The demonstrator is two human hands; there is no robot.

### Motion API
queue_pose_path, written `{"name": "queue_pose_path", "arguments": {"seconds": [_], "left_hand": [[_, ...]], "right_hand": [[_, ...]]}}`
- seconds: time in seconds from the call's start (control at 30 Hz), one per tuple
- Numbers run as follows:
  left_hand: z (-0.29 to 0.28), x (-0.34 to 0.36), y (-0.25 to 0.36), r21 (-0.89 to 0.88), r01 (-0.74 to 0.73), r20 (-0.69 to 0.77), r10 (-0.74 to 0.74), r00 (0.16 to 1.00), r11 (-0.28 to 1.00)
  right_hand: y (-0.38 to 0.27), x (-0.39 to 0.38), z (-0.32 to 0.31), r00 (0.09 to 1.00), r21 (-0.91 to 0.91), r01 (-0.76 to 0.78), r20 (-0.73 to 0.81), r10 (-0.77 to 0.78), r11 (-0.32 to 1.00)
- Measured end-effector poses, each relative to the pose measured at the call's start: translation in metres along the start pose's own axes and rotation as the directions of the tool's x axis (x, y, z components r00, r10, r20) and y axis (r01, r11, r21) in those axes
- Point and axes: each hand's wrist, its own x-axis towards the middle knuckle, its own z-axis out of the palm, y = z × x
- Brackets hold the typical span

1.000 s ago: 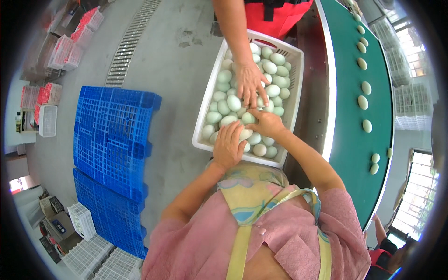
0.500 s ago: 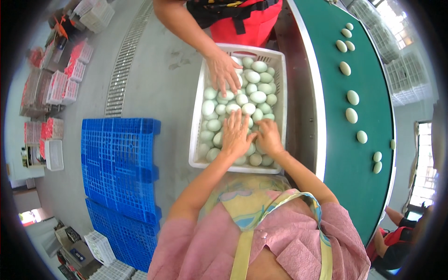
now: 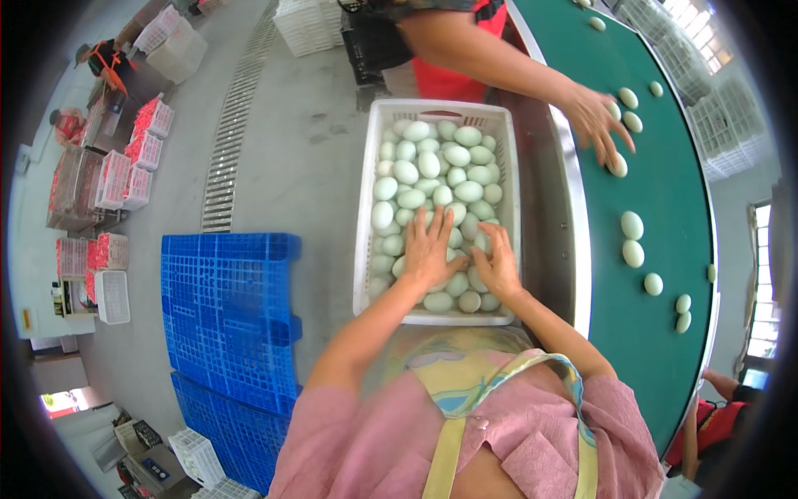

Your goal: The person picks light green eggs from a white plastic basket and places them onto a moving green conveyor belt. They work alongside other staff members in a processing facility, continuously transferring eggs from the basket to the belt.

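Observation:
A white plastic crate (image 3: 362,249) full of pale green eggs (image 3: 428,165) stands in front of me. My left hand (image 3: 430,249) lies flat on the eggs in the near half, fingers spread, gripping none. Beside it, near the crate's right wall, my right hand (image 3: 497,268) has its thumb and bent fingers around a pale egg (image 3: 481,241) among the others. Part of that egg is covered by the fingers. Across the crate, a co-worker's hand (image 3: 592,121) reaches over a green conveyor belt (image 3: 598,333), its fingertips at an egg (image 3: 618,165).
A metal rail (image 3: 573,224) separates the crate from the belt, where several more eggs lie. Blue plastic pallets (image 3: 229,308) are on the floor at left, beside a drain grate (image 3: 224,150). White crates (image 3: 303,25) are stacked beyond; another person (image 3: 711,428) stands at lower right.
The co-worker's hand has left the crate and swung right over the belt. My left hand stays spread on the eggs; my right hand's fingers have shifted around an egg.

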Motion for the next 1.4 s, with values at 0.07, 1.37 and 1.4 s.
{"name": "queue_pose_path", "arguments": {"seconds": [0.07,1.37,1.4], "left_hand": [[-0.002,-0.009,-0.005,-0.068,-0.014,-0.049,0.011,0.999,0.998],[0.037,-0.035,-0.027,-0.071,0.096,-0.103,-0.103,0.989,0.993],[0.037,-0.040,-0.028,-0.070,0.050,-0.117,-0.058,0.991,0.996]], "right_hand": [[-0.002,0.008,0.005,0.993,-0.007,0.115,0.004,-0.115,0.993],[0.092,-0.161,-0.206,0.663,-0.505,-0.517,-0.747,-0.050,0.692],[0.089,-0.160,-0.212,0.686,-0.531,-0.532,-0.727,-0.032,0.659]]}}
